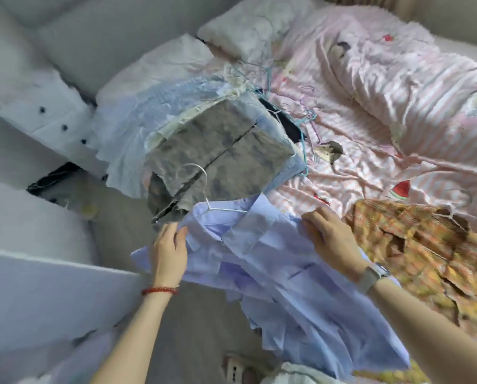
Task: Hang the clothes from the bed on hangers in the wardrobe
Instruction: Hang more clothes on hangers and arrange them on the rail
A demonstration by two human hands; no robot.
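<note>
A light blue shirt hangs on a white wire hanger over the near edge of the bed. My left hand grips the shirt's left shoulder. My right hand grips its right shoulder. The hanger's hook sticks up above the collar. Behind it lies a pile of folded clothes: a grey patterned garment on top of pale blue ones. An orange plaid garment lies on the bed to the right.
The bed carries a pink striped sheet and a rumpled quilt. Loose wire hangers lie behind the pile. A white garment with dark buttons sits at the left. A white panel stands at the lower left.
</note>
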